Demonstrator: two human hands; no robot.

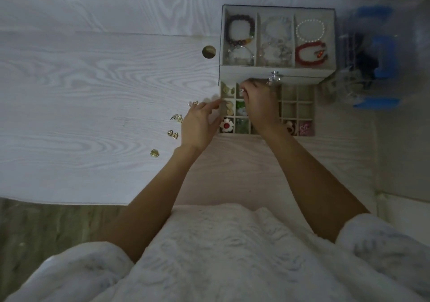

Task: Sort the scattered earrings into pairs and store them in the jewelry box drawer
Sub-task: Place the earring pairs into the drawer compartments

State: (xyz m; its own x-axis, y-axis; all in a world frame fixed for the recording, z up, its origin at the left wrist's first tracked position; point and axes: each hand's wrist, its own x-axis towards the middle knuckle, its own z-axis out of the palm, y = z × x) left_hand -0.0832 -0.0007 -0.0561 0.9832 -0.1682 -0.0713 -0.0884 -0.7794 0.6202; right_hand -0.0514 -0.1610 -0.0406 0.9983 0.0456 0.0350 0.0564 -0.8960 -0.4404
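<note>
The jewelry box (278, 70) stands on the white table with its gridded drawer (296, 106) pulled out toward me. My right hand (260, 106) hovers over the drawer's left cells, fingertips pinching a small pale earring (242, 91) above a far cell. My left hand (200, 125) rests at the drawer's left edge, fingers extended against its wall. Several gold earrings lie on the table to the left: a heart pair (172, 134), a cluster (154, 153), a pair (176, 117) and another (193, 103). Some cells hold earrings, including a white flower (226, 125).
The box's top tray holds bracelets in three compartments (239, 35). A round hole (209, 51) sits in the table left of the box. A clear organizer with blue parts (372, 57) stands to the right. The table's near edge (69, 203) runs at the lower left.
</note>
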